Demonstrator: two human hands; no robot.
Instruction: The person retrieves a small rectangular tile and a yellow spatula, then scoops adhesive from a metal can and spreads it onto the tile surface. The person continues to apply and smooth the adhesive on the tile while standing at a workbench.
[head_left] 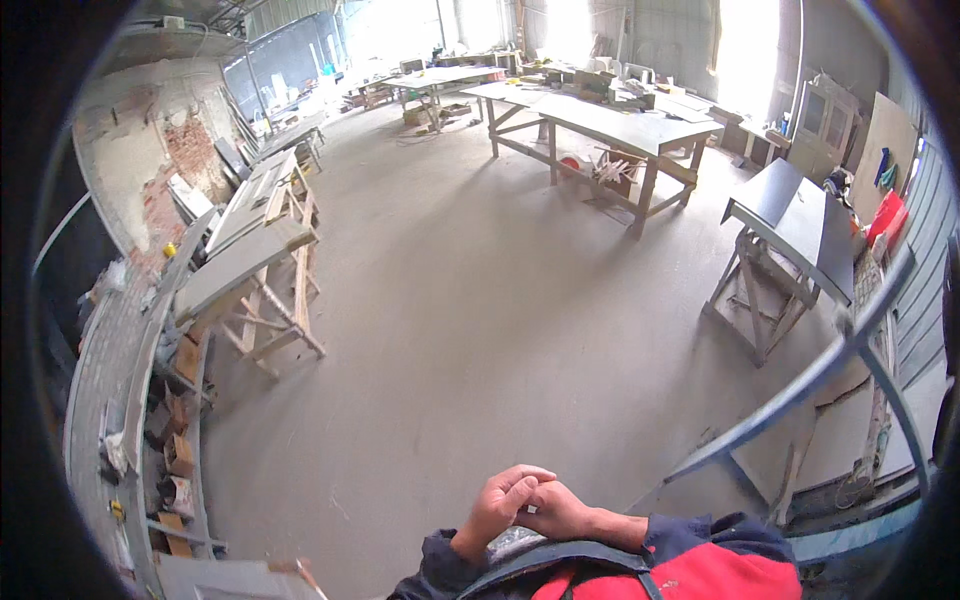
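Counter (240, 265) with a grey top stands on wooden trestles (299, 285) at the left. Mid-view and low, the left hand (500, 505) is clasped over the right hand (563, 514), whose own fingers are too covered to tell whether they are curled, both just above a dark strap (590, 551) and a red garment (705, 575) on the wearer; farther right come a blue railing (849, 349) and another, dark-topped counter (783, 205).

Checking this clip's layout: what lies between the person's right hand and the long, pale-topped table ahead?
The head view shows a stretch of grey floor, partly shadowed, between the right hand and the table.
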